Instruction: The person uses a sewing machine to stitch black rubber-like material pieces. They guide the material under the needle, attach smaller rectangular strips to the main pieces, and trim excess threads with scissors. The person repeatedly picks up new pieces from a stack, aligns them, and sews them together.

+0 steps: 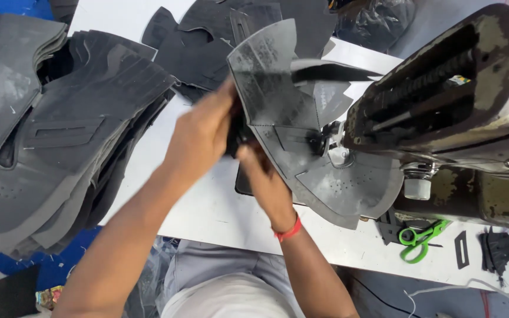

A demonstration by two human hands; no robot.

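A: Grey cut panel, the big fan-shaped piece, stands tilted at the centre of the view, its lower edge reaching toward the sewing machine at 3 o'clock.

B: And the biggest thing on the desk?

A: The stack of grey cut pieces at 9 o'clock, layered and fanned out. A looser pile of dark pieces lies at 12 o'clock.

B: Where are the hands?

A: The left hand grips the panel's left edge, fingers curled and pinching it together with a dark piece underneath. The right hand, at 6 o'clock of the panel, has a red band at the wrist; its fingers press against the panel from below, thumb tip up near the left hand. Exactly how those fingers close is hidden behind the material.

B: Smaller things?

A: Green-handled scissors lie at 4 o'clock on the desk, below the machine, with small dark scraps just beyond them.
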